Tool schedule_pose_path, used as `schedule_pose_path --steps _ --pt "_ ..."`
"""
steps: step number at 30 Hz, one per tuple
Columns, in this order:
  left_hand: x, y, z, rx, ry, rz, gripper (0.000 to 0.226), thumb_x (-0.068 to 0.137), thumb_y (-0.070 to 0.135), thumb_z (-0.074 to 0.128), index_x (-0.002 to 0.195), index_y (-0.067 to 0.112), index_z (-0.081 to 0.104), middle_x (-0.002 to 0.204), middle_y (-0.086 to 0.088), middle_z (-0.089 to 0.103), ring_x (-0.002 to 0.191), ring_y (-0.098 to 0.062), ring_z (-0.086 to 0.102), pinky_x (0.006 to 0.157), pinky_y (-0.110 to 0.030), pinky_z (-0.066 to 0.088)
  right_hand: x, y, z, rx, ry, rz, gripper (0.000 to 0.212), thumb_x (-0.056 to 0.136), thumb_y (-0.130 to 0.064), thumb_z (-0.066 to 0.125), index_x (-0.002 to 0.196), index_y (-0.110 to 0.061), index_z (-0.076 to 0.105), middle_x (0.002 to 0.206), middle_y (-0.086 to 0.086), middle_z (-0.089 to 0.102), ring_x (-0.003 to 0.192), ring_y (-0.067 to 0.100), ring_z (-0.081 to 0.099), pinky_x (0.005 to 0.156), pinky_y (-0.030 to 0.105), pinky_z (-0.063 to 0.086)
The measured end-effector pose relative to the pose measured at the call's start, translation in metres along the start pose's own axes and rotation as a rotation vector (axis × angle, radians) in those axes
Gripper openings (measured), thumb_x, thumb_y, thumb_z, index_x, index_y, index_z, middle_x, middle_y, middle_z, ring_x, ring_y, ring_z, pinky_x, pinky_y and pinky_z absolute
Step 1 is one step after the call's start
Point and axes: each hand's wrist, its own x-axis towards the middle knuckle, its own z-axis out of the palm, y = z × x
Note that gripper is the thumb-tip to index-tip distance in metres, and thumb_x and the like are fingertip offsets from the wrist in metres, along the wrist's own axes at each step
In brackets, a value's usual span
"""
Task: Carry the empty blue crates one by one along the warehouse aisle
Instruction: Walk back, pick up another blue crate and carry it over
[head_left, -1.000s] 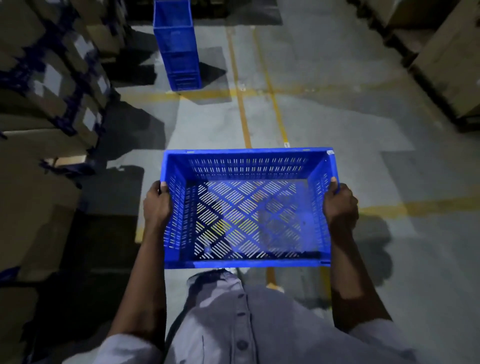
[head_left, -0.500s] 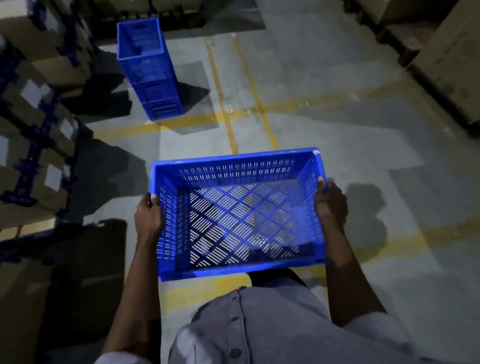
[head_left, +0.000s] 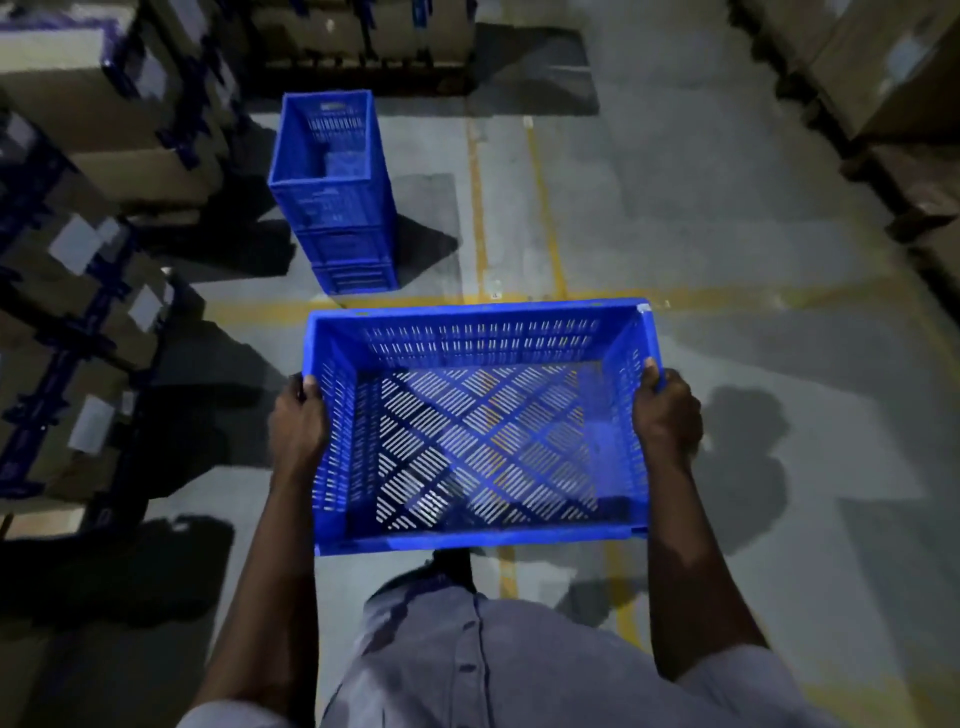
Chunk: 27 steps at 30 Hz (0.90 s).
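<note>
— Grip status?
— I see left hand (head_left: 298, 428) and right hand (head_left: 667, 415) clamped on the empty blue slotted plastic crate (head_left: 480, 540), centre frame.
— Other crates?
— Stacked blue crates (head_left: 337, 208) at 11 o'clock.

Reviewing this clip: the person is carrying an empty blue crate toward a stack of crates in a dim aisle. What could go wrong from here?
1. The carried crate hides the floor just ahead of the feet, and the aisle is dim, so a trip seems possible.
2. The crate stack ahead is tall and narrow; a bump while adding this one might topple it.
3. The left hand and right hand grip only the side rims, so a slip could drop it.
</note>
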Motion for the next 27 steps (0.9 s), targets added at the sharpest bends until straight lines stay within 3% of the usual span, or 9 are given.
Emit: schedule_pose_path --steps 3,6,9,12,16,19,24,27 --pt "0.07 0.029 0.023 -0.019 0.012 -0.002 0.04 0.121 0.054 0.039 0.131 0.025 0.065 0.109 -0.004 0.07 0.081 -0.018 0.064 0.079 -0.045 0.049 0.055 -0.05 0.042 0.021 -0.007 0.007 0.061 0.112 -0.06 0.038 0.123 -0.009 0.069 0.119 0.029 0.072 0.109 0.051 0.068 0.088 0.051 0.054" --pt "0.142 0.053 0.036 -0.029 0.007 -0.021 0.033 0.119 0.054 0.039 0.119 0.029 0.06 0.1 0.001 0.068 0.089 -0.028 0.07 0.087 -0.053 0.059 0.105 -0.109 0.078 0.02 -0.009 -0.003 0.061 0.111 -0.062 0.039 0.119 -0.009 0.069 0.117 0.028 0.072 0.106 0.051 0.069 0.086 0.051 0.055" --pt "0.21 0.082 0.042 -0.011 0.034 -0.011 0.031 0.121 0.048 0.039 0.113 0.024 0.057 0.102 -0.005 0.063 0.091 -0.034 0.066 0.082 -0.045 0.048 0.147 -0.169 0.103 0.051 -0.041 0.0 0.061 0.111 -0.063 0.04 0.124 -0.012 0.07 0.119 0.028 0.072 0.108 0.05 0.069 0.088 0.052 0.056" --pt "0.267 0.108 0.047 0.019 0.044 -0.025 0.031 0.123 0.043 0.039 0.116 0.021 0.059 0.101 -0.004 0.061 0.078 -0.02 0.057 0.078 -0.041 0.039 0.186 -0.216 0.127 0.039 -0.072 0.018 0.057 0.11 -0.062 0.041 0.126 -0.014 0.069 0.123 0.027 0.071 0.112 0.049 0.068 0.093 0.052 0.055" --pt "0.348 0.123 0.067 0.01 0.07 -0.055 0.04 0.121 0.046 0.04 0.13 0.014 0.064 0.114 -0.011 0.066 0.097 -0.032 0.06 0.084 -0.044 0.043 0.248 -0.272 0.168 0.029 -0.102 0.024 0.057 0.109 -0.063 0.041 0.125 -0.015 0.068 0.123 0.026 0.071 0.112 0.049 0.068 0.094 0.051 0.055" --pt "0.41 0.128 0.09 0.007 0.114 -0.092 0.038 0.119 0.047 0.041 0.12 0.016 0.063 0.117 -0.02 0.072 0.102 -0.042 0.066 0.082 -0.046 0.045 0.303 -0.319 0.21 0.023 -0.127 -0.006 0.057 0.108 -0.064 0.041 0.123 -0.016 0.069 0.122 0.025 0.072 0.112 0.047 0.069 0.095 0.051 0.055" --pt "0.517 0.163 0.123 0.005 0.164 -0.07 0.037 0.121 0.041 0.042 0.119 0.013 0.066 0.123 -0.025 0.073 0.107 -0.043 0.067 0.083 -0.044 0.043 0.412 -0.413 0.288 0.032 -0.186 -0.081 0.058 0.109 -0.064 0.041 0.127 -0.018 0.07 0.123 0.025 0.07 0.115 0.048 0.067 0.096 0.051 0.053" --pt "0.581 0.193 0.137 -0.029 0.219 -0.131 0.04 0.118 0.047 0.042 0.118 0.015 0.066 0.119 -0.02 0.075 0.106 -0.041 0.07 0.085 -0.046 0.048 0.483 -0.488 0.326 0.036 -0.24 -0.137 0.059 0.108 -0.065 0.041 0.125 -0.016 0.07 0.121 0.026 0.072 0.113 0.047 0.068 0.094 0.05 0.054"
